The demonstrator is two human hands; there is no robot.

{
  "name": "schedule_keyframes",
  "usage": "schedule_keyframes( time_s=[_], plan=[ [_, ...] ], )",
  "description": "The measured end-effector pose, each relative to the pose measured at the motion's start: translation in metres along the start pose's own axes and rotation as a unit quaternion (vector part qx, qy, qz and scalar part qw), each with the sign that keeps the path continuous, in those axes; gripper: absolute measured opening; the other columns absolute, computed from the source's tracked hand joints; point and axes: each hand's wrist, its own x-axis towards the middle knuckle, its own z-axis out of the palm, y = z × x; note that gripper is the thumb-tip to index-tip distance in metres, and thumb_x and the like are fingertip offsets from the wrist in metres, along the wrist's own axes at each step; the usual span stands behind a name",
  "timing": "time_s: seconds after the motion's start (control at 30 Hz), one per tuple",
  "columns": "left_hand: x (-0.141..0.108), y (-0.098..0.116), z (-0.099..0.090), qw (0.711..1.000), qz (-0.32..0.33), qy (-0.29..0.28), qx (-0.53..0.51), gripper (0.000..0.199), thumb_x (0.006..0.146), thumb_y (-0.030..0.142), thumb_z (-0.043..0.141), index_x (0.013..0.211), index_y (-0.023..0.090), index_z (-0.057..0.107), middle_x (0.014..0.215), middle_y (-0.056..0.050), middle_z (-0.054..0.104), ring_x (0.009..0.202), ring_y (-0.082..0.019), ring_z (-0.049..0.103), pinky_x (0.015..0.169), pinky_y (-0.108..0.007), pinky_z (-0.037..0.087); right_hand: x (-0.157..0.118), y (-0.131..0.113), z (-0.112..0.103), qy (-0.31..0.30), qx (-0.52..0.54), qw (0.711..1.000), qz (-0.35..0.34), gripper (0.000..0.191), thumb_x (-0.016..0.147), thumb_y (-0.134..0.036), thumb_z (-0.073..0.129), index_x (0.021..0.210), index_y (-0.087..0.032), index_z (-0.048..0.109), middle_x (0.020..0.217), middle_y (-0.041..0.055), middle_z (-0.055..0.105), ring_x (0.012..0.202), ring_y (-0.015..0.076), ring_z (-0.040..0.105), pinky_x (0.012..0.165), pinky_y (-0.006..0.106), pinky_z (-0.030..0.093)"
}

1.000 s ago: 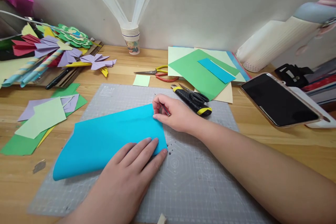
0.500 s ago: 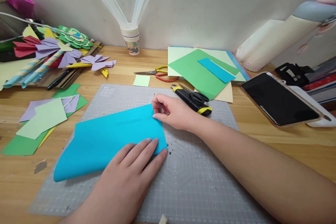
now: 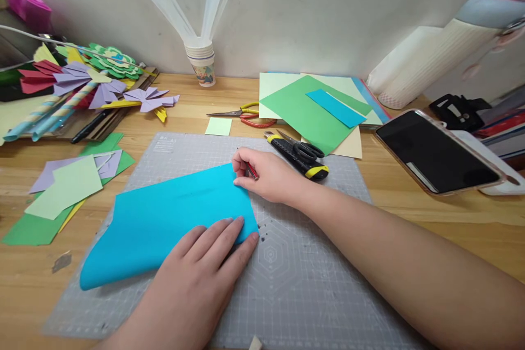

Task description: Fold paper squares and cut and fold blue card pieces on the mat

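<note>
the blue paper lies across the middle and left of the frame on the gray cutting mat, its left end curving over in a loose bend. the left hand, at bottom center, lies flat on the paper's lower right part, its fingers extended and slightly spread, gripping nothing. the right hand, at the center, is curled at the paper's upper right corner, with a thin red and black tool held within its fingers; its fingertips touch the paper's edge, but whether they pinch it i cannot tell.

just above the right hand, the black scissors rest on the yellow and black cutter. in the upper center, 1 pair of red and yellow scissors lies beside a pale green square, and a paper cup holds white strips. colored sheets are stacked at upper right, near the phone. paper scraps overlap at left, below the paper flowers in the upper left.
</note>
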Motion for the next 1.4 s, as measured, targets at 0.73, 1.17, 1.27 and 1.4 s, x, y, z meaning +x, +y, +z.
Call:
schedule_keyframes(
  time_s=[0.73, 1.17, 1.27, 1.4],
  plan=[
    [-0.002, -0.001, 0.001, 1.000, 0.002, -0.002, 0.004, 0.054, 0.085, 0.018, 0.046, 0.138, 0.026, 0.045, 0.134, -0.006, 0.058, 0.112, -0.027, 0.057, 0.088, -0.042, 0.043, -0.005, 0.013, 0.004, 0.047, 0.176, 0.982, -0.041, 0.019, 0.086, -0.003, 0.041, 0.083, -0.022, 0.046, 0.090, 0.0009, 0.066, 0.094, 0.0150, 0.065, 0.084, 0.032, 0.047],
    [-0.001, -0.002, 0.003, 1.000, -0.016, -0.002, -0.022, 0.050, 0.088, 0.020, 0.045, 0.137, 0.029, 0.045, 0.134, -0.006, 0.057, 0.112, -0.026, 0.057, 0.090, -0.040, 0.044, -0.005, 0.015, 0.005, 0.046, 0.172, 0.983, -0.042, 0.021, 0.083, -0.002, 0.041, 0.081, -0.023, 0.042, 0.090, -0.0004, 0.066, 0.093, 0.0149, 0.065, 0.084, 0.031, 0.047],
    [-0.001, -0.002, 0.003, 1.000, -0.014, 0.000, -0.012, 0.051, 0.087, 0.020, 0.045, 0.137, 0.029, 0.045, 0.134, -0.006, 0.057, 0.111, -0.026, 0.057, 0.089, -0.040, 0.044, -0.004, 0.016, 0.006, 0.047, 0.169, 0.984, -0.044, 0.020, 0.083, -0.003, 0.041, 0.082, -0.023, 0.042, 0.090, -0.0005, 0.066, 0.093, 0.0148, 0.065, 0.084, 0.031, 0.047],
    [0.000, -0.002, 0.002, 1.000, -0.008, -0.002, -0.008, 0.051, 0.087, 0.020, 0.045, 0.138, 0.028, 0.045, 0.135, -0.006, 0.057, 0.112, -0.026, 0.057, 0.089, -0.040, 0.044, -0.004, 0.016, 0.005, 0.045, 0.174, 0.983, -0.046, 0.020, 0.084, -0.003, 0.041, 0.082, -0.023, 0.041, 0.090, -0.0002, 0.065, 0.093, 0.0149, 0.065, 0.084, 0.031, 0.047]
  ],
)
